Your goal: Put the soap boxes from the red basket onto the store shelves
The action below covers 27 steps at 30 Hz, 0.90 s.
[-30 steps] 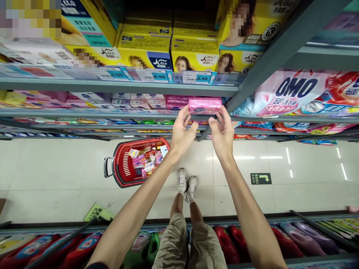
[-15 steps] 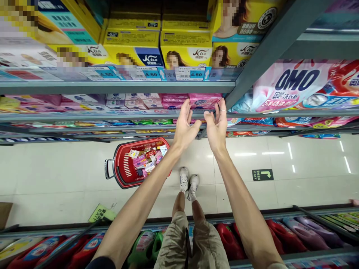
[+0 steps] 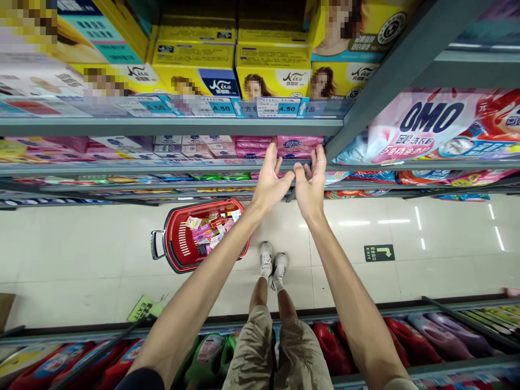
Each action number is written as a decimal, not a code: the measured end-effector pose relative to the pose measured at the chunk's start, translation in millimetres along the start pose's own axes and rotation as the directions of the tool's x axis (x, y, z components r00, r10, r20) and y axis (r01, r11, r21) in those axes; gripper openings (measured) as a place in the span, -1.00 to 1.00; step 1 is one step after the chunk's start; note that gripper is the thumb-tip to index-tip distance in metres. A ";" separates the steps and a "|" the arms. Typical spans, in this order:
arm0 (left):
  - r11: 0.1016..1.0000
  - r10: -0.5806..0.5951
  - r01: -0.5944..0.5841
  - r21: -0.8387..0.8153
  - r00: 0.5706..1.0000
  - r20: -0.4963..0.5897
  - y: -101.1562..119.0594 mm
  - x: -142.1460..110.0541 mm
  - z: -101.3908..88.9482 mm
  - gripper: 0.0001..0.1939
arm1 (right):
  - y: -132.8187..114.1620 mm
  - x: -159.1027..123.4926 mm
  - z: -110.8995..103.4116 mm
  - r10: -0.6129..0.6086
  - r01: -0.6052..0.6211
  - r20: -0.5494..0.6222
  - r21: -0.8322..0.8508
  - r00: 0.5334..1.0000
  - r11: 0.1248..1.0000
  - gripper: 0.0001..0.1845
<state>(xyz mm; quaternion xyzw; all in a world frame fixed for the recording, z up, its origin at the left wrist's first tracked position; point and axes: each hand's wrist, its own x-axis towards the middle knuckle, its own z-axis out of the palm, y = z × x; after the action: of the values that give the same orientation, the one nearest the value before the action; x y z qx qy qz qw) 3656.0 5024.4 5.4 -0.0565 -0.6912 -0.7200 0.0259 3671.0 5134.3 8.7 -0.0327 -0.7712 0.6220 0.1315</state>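
A pink wrapped pack [image 3: 298, 145] lies on the second shelf, under the yellow boxes. My left hand [image 3: 271, 181] is at its left front corner, fingers stretched toward the shelf and thumb apart. At the right front corner is my right hand [image 3: 311, 184], wearing a ring, also with fingers extended. The two palms face each other with the pack's front between the fingertips; whether they touch it I cannot tell. More pink packs [image 3: 252, 147] are stacked just left of it.
Yellow Nico boxes [image 3: 272, 70] fill the shelf above. OMO detergent bags [image 3: 426, 124] stand right of the grey upright post [image 3: 377, 76]. A red shopping basket [image 3: 174, 238] holding several small packages rests on the floor at left. Bottles [image 3: 414, 341] line the shelf behind me.
Both hands have shifted very slightly, and the thumbs are a little closer together. The pink pack has not visibly moved.
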 end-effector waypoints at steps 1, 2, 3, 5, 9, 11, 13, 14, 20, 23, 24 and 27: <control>1.000 0.006 -0.006 0.005 1.000 0.008 -0.3 -0.8 -0.7 -0.05 | 0.0 -0.1 -0.1 0.000 0.000 -0.002 -0.004 1.000 1.000 -0.19; 1.000 0.014 -0.015 0.007 1.000 0.015 -0.8 -1.8 -1.5 -0.05 | 0.0 -0.4 -0.2 -0.001 0.001 -0.003 -0.011 1.000 1.000 -0.18; 1.000 0.023 -0.023 0.006 1.000 0.021 -1.5 -2.9 -2.6 -0.05 | 0.2 -0.7 -0.1 -0.004 0.004 -0.003 -0.019 1.000 1.000 -0.18; 0.999 0.036 -0.036 0.003 0.999 0.030 -3.3 -4.4 -5.3 -0.05 | 0.8 -1.3 0.5 -0.011 0.011 0.011 -0.040 1.000 0.999 -0.18; 0.999 0.036 -0.038 0.027 0.996 0.079 -6.5 -3.6 -11.4 -0.06 | 2.6 -0.3 2.1 -0.013 0.019 0.041 -0.134 0.999 0.991 -0.18; 0.998 0.032 -0.037 0.045 0.994 0.104 -7.7 -1.9 -13.6 -0.06 | 1.6 -0.3 2.1 -0.013 0.021 0.049 -0.170 0.999 0.985 -0.19; 0.998 0.034 -0.040 0.056 0.993 0.115 -8.7 -0.7 -14.5 -0.06 | -2.0 -2.5 1.3 -0.020 0.030 0.057 -0.189 0.998 0.981 -0.20; 0.997 0.036 -0.043 0.057 0.993 0.115 -9.0 -0.7 -14.6 -0.07 | -4.6 -4.9 0.6 -0.028 0.039 0.060 -0.202 0.998 0.979 -0.21; 0.984 0.100 -0.094 0.153 0.995 -0.028 1.7 -16.9 -18.6 -0.32 | -14.3 -26.0 -10.9 -0.105 0.101 0.005 -0.324 0.994 0.941 -0.42; 0.916 0.104 -0.035 0.399 0.983 -0.152 10.0 -26.7 -27.4 -0.66 | -9.1 -24.6 -24.5 -0.051 0.063 0.038 -0.432 0.998 0.900 -0.54; 0.873 0.107 -0.017 0.488 0.982 -0.158 11.4 -27.8 -30.5 -0.72 | -7.4 -21.1 -29.7 -0.029 0.054 0.058 -0.493 0.998 0.868 -0.55; 0.739 0.134 -0.025 0.673 0.985 -0.110 11.6 -23.7 -35.9 -0.73 | -6.2 -5.7 -42.8 0.000 0.065 0.096 -0.670 0.995 0.739 -0.54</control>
<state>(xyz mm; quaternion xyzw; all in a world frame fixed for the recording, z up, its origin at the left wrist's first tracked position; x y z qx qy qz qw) 3679.2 4987.1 12.8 -0.0182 -0.8962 -0.4246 0.1274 3687.6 5172.4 22.1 -0.0367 -0.9491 0.3003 0.0872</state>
